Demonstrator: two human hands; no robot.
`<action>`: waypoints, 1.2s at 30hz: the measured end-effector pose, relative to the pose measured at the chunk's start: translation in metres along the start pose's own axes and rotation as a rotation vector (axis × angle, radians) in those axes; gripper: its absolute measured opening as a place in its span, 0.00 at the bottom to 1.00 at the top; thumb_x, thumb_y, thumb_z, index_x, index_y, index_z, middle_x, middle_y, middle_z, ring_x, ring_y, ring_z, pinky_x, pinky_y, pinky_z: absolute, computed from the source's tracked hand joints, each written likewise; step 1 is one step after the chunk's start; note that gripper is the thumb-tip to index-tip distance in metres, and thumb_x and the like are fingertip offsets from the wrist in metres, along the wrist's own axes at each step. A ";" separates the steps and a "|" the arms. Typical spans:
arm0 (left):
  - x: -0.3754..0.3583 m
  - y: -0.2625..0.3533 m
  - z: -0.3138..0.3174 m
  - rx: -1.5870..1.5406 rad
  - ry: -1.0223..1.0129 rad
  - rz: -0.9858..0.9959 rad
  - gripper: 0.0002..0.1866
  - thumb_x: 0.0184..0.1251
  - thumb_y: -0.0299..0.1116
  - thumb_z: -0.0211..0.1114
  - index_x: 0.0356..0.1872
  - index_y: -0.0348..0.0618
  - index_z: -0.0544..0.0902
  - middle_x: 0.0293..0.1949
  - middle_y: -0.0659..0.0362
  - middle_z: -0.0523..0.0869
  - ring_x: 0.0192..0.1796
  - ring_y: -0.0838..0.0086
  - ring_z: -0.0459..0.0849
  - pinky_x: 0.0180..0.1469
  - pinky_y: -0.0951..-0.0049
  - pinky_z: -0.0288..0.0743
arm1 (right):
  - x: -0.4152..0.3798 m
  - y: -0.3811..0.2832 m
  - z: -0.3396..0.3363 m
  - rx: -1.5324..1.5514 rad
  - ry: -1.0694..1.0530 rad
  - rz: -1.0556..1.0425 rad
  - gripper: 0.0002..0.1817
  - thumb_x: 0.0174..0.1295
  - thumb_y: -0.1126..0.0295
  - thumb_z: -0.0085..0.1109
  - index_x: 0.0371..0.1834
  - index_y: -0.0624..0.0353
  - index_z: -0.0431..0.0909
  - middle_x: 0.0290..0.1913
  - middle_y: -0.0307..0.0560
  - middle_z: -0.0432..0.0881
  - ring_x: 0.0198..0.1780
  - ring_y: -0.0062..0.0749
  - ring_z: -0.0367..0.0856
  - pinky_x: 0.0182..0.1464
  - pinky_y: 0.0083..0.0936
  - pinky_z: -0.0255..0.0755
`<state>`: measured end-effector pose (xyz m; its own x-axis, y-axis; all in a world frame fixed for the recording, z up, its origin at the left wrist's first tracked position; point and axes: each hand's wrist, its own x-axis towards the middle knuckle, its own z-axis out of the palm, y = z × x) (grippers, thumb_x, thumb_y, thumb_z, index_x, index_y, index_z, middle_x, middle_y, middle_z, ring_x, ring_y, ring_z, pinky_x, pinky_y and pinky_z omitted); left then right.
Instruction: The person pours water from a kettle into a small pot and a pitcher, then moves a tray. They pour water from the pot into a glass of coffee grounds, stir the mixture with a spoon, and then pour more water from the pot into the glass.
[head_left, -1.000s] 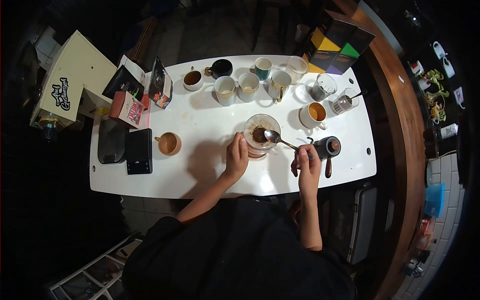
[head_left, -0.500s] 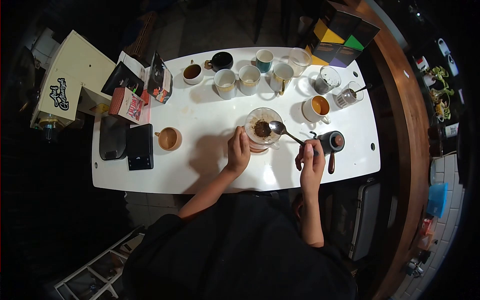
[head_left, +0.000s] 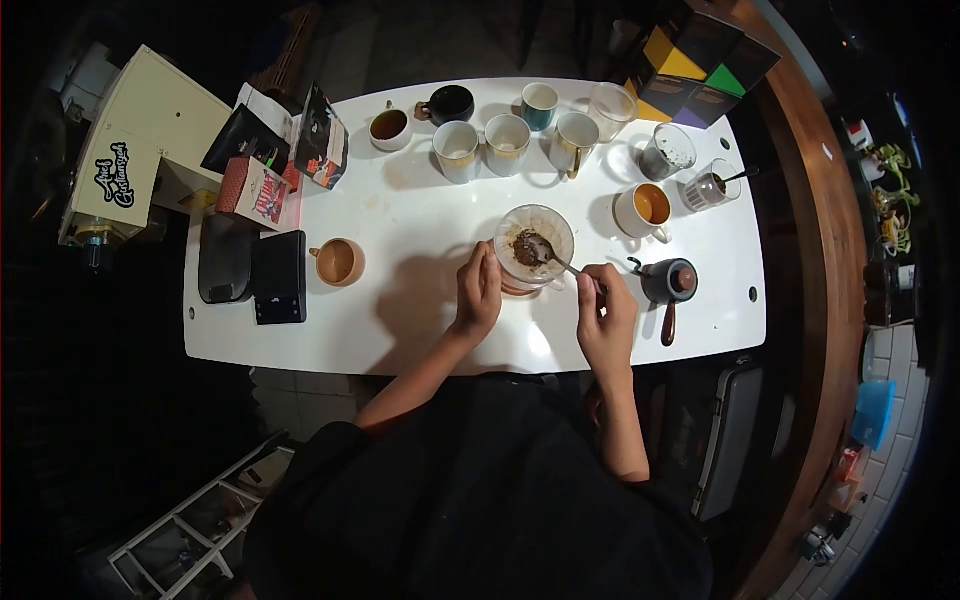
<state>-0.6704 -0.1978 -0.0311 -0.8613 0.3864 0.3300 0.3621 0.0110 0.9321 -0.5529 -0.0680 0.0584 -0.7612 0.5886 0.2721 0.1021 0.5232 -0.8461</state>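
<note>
A clear coffee dripper (head_left: 558,226) with a pale filter stands near the table's middle, dark wet coffee grounds (head_left: 525,247) at its bottom. Against its left side, my left hand (head_left: 480,294) is closed, steadying it. My right hand (head_left: 608,318) pinches the handle of a metal spoon (head_left: 564,265), whose bowl dips into the grounds inside the dripper. What lies beneath the dripper is mostly hidden; a brownish base shows under it. Right of my right hand sits a small black pot (head_left: 658,282) with a wooden handle.
Several cups, including a white mug (head_left: 457,158) and a black cup (head_left: 450,104), line the far side. A mug of orange-brown liquid (head_left: 652,206) and two glasses stand at right. Left are a brown cup (head_left: 340,262), a black scale (head_left: 280,280), coffee bags (head_left: 322,140) and a cream machine (head_left: 150,130).
The spoon has moved left and down into the dripper, its bowl now among the grounds. My right hand came closer to the dripper; my left hand stays at its side. The view shifted slightly.
</note>
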 end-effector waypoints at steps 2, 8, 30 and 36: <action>-0.003 -0.004 -0.002 -0.196 -0.021 -0.115 0.14 0.79 0.34 0.46 0.29 0.42 0.67 0.18 0.67 0.63 0.21 0.84 0.61 0.23 0.78 0.57 | 0.002 0.000 0.001 0.071 -0.039 0.081 0.06 0.68 0.73 0.55 0.35 0.65 0.74 0.22 0.45 0.71 0.20 0.23 0.63 0.24 0.21 0.57; -0.003 0.009 -0.017 -0.348 -0.128 -0.301 0.11 0.78 0.34 0.48 0.32 0.41 0.69 0.23 0.67 0.66 0.21 0.86 0.59 0.23 0.81 0.56 | 0.006 0.000 0.000 0.145 -0.108 0.167 0.10 0.71 0.68 0.52 0.36 0.65 0.74 0.21 0.42 0.72 0.21 0.20 0.63 0.24 0.21 0.58; -0.015 -0.042 -0.020 0.348 -0.429 0.056 0.54 0.45 0.51 0.80 0.69 0.37 0.59 0.65 0.47 0.69 0.66 0.53 0.69 0.68 0.58 0.64 | 0.003 0.012 -0.001 0.290 -0.108 0.245 0.15 0.68 0.70 0.56 0.52 0.62 0.66 0.26 0.40 0.69 0.23 0.19 0.64 0.26 0.19 0.59; -0.005 -0.030 -0.017 0.114 -0.520 -0.201 0.36 0.56 0.45 0.74 0.60 0.35 0.70 0.56 0.48 0.75 0.61 0.57 0.73 0.63 0.58 0.67 | 0.001 0.010 -0.001 0.277 -0.102 0.253 0.15 0.68 0.69 0.57 0.52 0.62 0.66 0.26 0.41 0.71 0.24 0.19 0.66 0.26 0.19 0.60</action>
<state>-0.6829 -0.2154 -0.0585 -0.6387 0.7694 0.0041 0.2707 0.2197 0.9373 -0.5517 -0.0615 0.0503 -0.7954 0.6061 0.0041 0.1284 0.1751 -0.9761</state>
